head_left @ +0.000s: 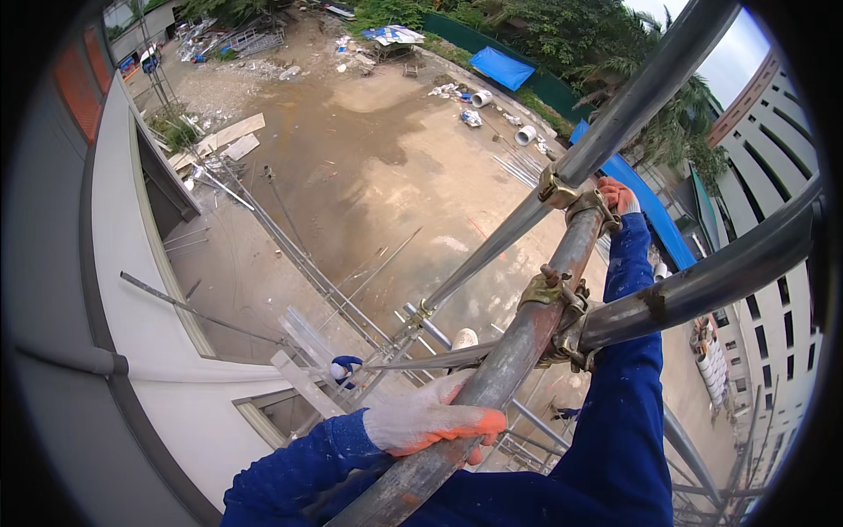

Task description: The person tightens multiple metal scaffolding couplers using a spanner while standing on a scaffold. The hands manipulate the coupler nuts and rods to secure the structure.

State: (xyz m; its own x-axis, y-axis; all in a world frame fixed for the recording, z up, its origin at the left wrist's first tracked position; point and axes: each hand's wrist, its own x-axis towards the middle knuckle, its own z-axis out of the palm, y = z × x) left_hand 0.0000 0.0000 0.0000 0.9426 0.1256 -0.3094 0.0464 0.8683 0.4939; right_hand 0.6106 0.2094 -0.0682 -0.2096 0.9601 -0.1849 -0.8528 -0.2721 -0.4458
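My left hand (435,419), in a white glove with orange-coated fingers, is wrapped round a worn steel scaffold pipe (518,347). This pipe slants from the bottom edge up to the right. At its far end, my right hand (620,197), gloved alike, is closed by a scaffold coupler (588,207); the pole and coupler partly hide its fingers. Another coupler (555,185) sits on the thick slanting pole (654,92) beside it. Midway along the pipe, a rusty coupler (541,290) lies close to a crossing pipe (702,294) from the right.
A grey and white building wall (154,290) rises at the left. Far below lies muddy ground (369,167) with boards, pipes and blue tarps (502,68). A person in a blue top and pale helmet (344,371) is lower down among scaffold parts. A pale shoe (464,338) shows below the pipe.
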